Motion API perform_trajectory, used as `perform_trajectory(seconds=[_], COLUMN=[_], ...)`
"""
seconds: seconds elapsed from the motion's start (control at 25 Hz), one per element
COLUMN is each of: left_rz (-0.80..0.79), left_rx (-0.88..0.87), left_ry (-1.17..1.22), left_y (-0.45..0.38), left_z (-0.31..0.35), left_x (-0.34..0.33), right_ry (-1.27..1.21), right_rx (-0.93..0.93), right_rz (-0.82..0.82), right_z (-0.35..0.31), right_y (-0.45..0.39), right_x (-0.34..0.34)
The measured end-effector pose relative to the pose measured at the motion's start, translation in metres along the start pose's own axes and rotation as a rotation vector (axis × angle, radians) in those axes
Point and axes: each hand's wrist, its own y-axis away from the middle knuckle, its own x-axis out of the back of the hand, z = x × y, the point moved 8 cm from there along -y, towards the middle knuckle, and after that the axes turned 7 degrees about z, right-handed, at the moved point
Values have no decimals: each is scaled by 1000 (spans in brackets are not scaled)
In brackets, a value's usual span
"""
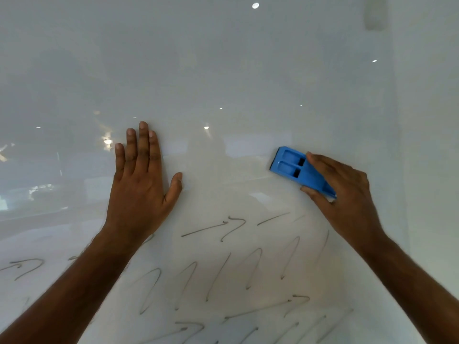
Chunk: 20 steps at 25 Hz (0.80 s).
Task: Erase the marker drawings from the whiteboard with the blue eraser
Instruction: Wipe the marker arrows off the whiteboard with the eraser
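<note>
A glossy whiteboard (223, 70) fills the view. Grey marker drawings (223, 266), arrows and tall loops, cover its lower half; the upper part is blank. My right hand (347, 192) grips the blue eraser (293, 167) by its lower end and presses it flat on the board, just above the top row of strokes at the right. My left hand (141, 184) lies flat on the board to the left, fingers spread, holding nothing. My left forearm hides some strokes at the lower left.
The board's right edge (397, 145) meets a pale wall (432, 145). Reflections of ceiling lights (255, 5) and a room show on the glossy surface.
</note>
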Motion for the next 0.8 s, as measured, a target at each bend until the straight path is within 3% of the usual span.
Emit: perform_trajectory(seconds=[0.2, 0.32, 0.6, 0.8], left_rz=[0, 0, 0, -8], left_rx=[-15, -47, -49, -51], left_ry=[-12, -17, -13, -15], left_y=[1, 0, 1, 2], left_z=[-1, -3, -2, -5], left_x=[1, 2, 2, 2], right_ry=[83, 168, 28, 76], right_rx=[314, 481, 139, 302], right_rz=[-133, -188, -55, -104], right_z=[-52, -44, -19, -76], right_y=[55, 66, 5, 28], right_x=[-24, -19, -8, -31])
